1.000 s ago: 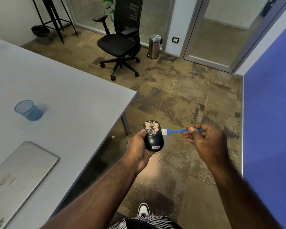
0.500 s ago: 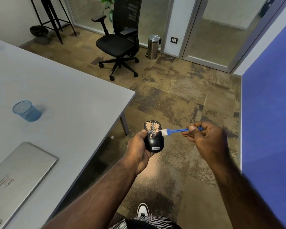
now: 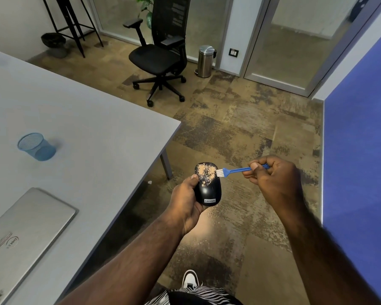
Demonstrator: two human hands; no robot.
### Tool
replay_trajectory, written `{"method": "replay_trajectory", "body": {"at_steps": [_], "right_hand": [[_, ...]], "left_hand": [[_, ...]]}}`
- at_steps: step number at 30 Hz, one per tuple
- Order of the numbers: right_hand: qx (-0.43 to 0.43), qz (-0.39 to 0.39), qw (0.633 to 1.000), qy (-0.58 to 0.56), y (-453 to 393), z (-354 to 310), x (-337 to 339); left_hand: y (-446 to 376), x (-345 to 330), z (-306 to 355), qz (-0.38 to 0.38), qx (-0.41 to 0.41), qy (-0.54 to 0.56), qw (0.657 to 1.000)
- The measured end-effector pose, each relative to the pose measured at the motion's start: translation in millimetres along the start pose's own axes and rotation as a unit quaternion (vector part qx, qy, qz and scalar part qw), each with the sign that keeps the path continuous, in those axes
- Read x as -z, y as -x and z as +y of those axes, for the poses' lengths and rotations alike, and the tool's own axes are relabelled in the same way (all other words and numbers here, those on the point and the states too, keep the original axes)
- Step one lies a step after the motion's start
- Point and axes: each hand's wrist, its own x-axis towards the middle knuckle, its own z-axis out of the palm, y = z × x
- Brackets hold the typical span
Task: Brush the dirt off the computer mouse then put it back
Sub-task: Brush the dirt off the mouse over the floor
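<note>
My left hand (image 3: pixel 187 200) grips a black computer mouse (image 3: pixel 207 190) from its left side, holding it in the air over the floor, right of the table. Pale tan dirt covers the front half of the mouse. My right hand (image 3: pixel 273 179) pinches the handle of a small blue brush (image 3: pixel 235 171) with white bristles. The bristles touch the right edge of the mouse beside the dirt patch.
A grey table (image 3: pixel 86 133) stands to the left, bearing a blue mesh cup (image 3: pixel 36 147) and a shut silver laptop (image 3: pixel 24 236). A black office chair (image 3: pixel 161 56) and a steel bin (image 3: pixel 205 61) stand farther back. A blue wall (image 3: pixel 359 150) runs along the right.
The bristles have slid slightly toward the front of the mouse, next to the dirt. Both hands keep their holds and stay in nearly the same place.
</note>
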Motion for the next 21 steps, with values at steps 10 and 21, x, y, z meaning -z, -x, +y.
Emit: {"method": "replay_trajectory", "body": {"at_steps": [10, 21], "right_hand": [[-0.015, 0.01, 1.0, 0.013, -6, -4, -2], [-0.011, 0.006, 0.999, 0.051, -11, -12, -4]], "left_hand": [[1, -1, -2, -0.008, 0.004, -0.007, 1.0], [1, -1, -5, -0.004, 0.005, -0.006, 1.0]]}}
